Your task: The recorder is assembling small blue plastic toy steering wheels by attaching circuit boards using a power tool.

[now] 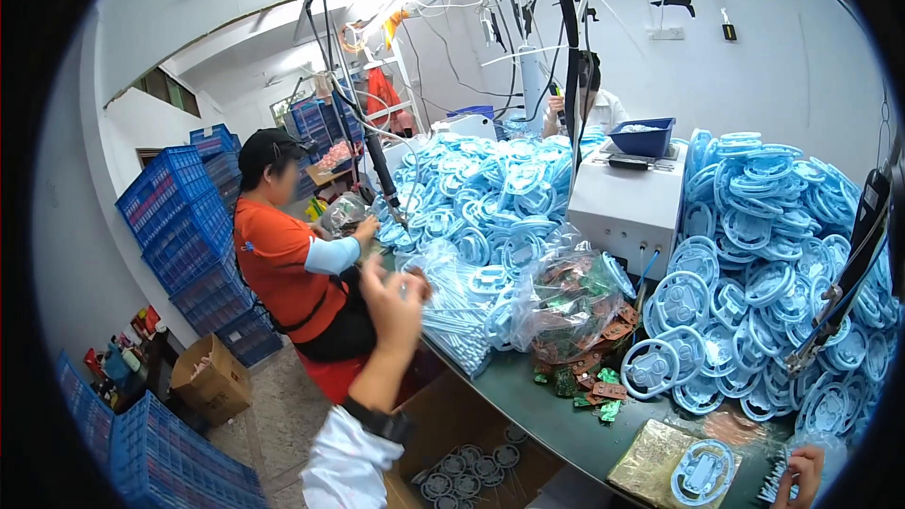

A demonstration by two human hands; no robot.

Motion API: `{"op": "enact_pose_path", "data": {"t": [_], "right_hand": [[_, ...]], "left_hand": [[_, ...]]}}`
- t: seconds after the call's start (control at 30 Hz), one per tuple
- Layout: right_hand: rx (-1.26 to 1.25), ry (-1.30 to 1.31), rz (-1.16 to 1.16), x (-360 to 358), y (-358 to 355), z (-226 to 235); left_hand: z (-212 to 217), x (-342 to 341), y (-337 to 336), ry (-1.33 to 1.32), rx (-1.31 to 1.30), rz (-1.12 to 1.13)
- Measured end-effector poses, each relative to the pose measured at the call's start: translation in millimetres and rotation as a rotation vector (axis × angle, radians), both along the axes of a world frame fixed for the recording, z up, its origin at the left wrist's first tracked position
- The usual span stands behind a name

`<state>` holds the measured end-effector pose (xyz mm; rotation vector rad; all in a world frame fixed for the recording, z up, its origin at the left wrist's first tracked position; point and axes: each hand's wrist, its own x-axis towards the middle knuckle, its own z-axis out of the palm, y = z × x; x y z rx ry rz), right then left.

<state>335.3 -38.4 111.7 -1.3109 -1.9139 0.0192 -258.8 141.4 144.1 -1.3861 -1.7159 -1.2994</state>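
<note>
My left hand (392, 306) is raised over the table's left edge, with a dark band on its wrist. Its fingers are half bent and apart, and I make out nothing held in them. At the lower right corner, my right hand (801, 473) has its fingers curled beside a row of small metallic pieces (773, 483). What those fingers grip is hidden. Left of that hand, a light blue ring-shaped plastic part (702, 473) lies on a yellowish wrapped block (650, 457). A clear bag (570, 302) holds brown and green circuit boards, with several loose boards (603, 386) in front of it.
Large heaps of blue plastic parts (754, 292) cover the dark table (509, 405). Thin light-blue rods (457, 335) lie near its left edge. Behind the bag stands a white box-shaped machine (627, 198). A co-worker in orange (292, 264) sits left; another person (603, 108) is behind. An electric screwdriver (869, 217) hangs right.
</note>
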Motion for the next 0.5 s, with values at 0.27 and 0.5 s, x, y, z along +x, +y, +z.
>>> {"op": "enact_pose_path", "data": {"t": [0.27, 0.5], "right_hand": [[-0.024, 0.023, -0.075, -3, -8, -10], [-0.164, 0.048, -0.1, -22, 10, -2]], "left_hand": [[8, 68, -1, -0.273, -0.327, -0.511], [-100, 240, -62, -0.301, -0.744, -1.109]]}}
